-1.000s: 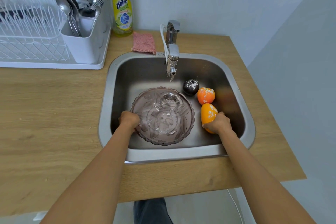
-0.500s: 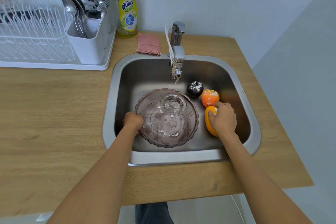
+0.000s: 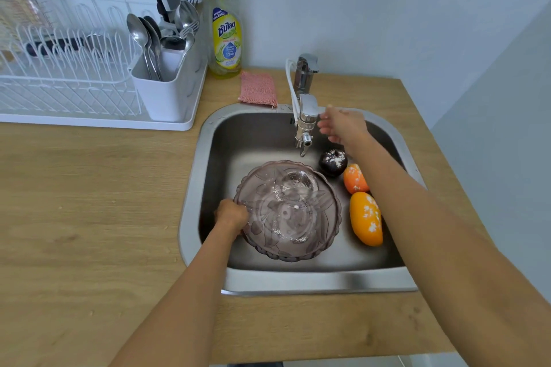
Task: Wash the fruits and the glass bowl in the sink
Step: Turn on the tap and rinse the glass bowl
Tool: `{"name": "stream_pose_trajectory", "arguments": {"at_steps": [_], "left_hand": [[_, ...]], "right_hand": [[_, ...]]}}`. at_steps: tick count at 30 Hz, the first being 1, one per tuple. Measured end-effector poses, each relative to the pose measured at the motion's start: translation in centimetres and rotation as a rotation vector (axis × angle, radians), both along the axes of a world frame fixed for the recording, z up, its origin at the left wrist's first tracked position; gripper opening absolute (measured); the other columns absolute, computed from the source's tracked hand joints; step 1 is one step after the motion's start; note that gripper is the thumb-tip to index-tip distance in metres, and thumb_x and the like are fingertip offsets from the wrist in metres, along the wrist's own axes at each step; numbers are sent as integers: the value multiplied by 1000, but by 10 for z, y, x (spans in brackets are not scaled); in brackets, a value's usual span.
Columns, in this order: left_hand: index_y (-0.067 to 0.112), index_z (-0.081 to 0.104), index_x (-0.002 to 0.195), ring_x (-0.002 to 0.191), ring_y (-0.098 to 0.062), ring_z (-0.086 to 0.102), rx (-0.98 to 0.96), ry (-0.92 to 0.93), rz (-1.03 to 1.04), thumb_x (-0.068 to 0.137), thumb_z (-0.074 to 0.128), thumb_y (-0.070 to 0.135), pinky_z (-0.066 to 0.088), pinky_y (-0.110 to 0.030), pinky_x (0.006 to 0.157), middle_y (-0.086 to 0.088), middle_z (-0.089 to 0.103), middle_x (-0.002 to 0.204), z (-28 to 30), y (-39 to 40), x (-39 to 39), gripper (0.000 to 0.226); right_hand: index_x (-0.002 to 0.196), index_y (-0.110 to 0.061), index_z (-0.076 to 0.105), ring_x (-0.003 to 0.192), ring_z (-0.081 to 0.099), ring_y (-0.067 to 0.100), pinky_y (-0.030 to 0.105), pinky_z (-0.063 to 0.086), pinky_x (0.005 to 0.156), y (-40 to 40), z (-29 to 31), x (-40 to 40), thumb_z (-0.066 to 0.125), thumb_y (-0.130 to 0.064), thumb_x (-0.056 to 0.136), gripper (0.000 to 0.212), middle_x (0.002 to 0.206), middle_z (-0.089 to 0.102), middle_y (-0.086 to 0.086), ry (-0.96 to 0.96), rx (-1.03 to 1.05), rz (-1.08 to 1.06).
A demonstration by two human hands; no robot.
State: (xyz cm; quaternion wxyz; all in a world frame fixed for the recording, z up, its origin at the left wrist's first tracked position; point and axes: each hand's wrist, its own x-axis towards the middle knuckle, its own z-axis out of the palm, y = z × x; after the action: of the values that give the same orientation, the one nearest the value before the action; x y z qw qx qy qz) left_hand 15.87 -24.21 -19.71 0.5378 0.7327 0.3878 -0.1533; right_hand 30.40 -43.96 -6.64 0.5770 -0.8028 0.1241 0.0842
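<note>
Head view: washing looks barely begun, with no water visibly running. The right hand [image 3: 343, 127], fingers spread and holding nothing, reaches at the faucet [image 3: 307, 104], likely to turn it on. The left hand [image 3: 231, 215] grips the near-left rim of the glass bowl [image 3: 287, 210], a tinted, patterned, white-dusted dish lying in the sink [image 3: 313, 280], powdered fruits just right.
</note>
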Motion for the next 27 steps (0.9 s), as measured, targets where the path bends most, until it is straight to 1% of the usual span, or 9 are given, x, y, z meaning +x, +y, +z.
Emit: {"name": "stream_pose_trajectory", "arguments": {"at_steps": [2,3,6,8,13,19,23,27], "left_hand": [[-1,60,121,109,-39,60,7,-1,-4,93,45,3,53,-50,94,-23,60,118,0,-1,-1,32],[-1,59,121,109,-39,60,13,0,-9,93,45,4,53,-49,94,-23,60,119,1,-1,-1,31],[1,59,120,108,-39,60,21,8,-17,94,45,5,53,-49,94,-22,60,119,2,-1,-2,30],[1,59,120,108,-39,60,14,9,-19,94,45,5,53,-49,94,-22,60,118,4,-2,-2,29],[2,59,118,108,-39,60,-6,21,-12,93,45,3,53,-49,93,-21,61,117,8,-2,-5,29],[2,57,121,109,-38,60,-13,29,-8,94,45,4,53,-49,94,-21,60,120,17,-4,-7,30],[2,57,122,110,-37,60,-14,32,-12,95,44,6,53,-48,95,-20,60,121,21,-4,-9,30],[3,59,120,107,-38,61,-24,33,-9,91,45,3,54,-50,92,-20,61,118,15,-3,-7,32]], "right_hand": [[93,-15,59,60,54,6,19,41,54,7,10,17,45,-39,99,29,75,62,-2,22,81,7],[92,-15,58,59,52,6,19,39,53,11,14,25,44,-40,99,30,74,60,-3,10,96,3],[78,-19,58,54,48,6,19,35,49,23,20,43,48,-40,94,28,69,58,-4,-35,110,-7],[71,-21,56,47,42,7,19,32,44,30,24,52,49,-37,89,25,62,55,-6,-27,140,-6],[65,-20,51,39,33,5,18,27,39,44,28,68,47,-28,86,23,54,48,-8,13,243,-14],[66,-15,48,35,33,3,16,27,35,49,26,76,46,-16,87,22,52,43,-5,8,418,-72],[67,-15,46,34,32,2,15,25,33,50,26,79,44,-13,89,22,55,42,-4,-11,433,-75],[67,-16,44,33,32,3,14,24,34,50,28,80,43,-14,91,24,56,40,-5,-23,427,-63]]}}
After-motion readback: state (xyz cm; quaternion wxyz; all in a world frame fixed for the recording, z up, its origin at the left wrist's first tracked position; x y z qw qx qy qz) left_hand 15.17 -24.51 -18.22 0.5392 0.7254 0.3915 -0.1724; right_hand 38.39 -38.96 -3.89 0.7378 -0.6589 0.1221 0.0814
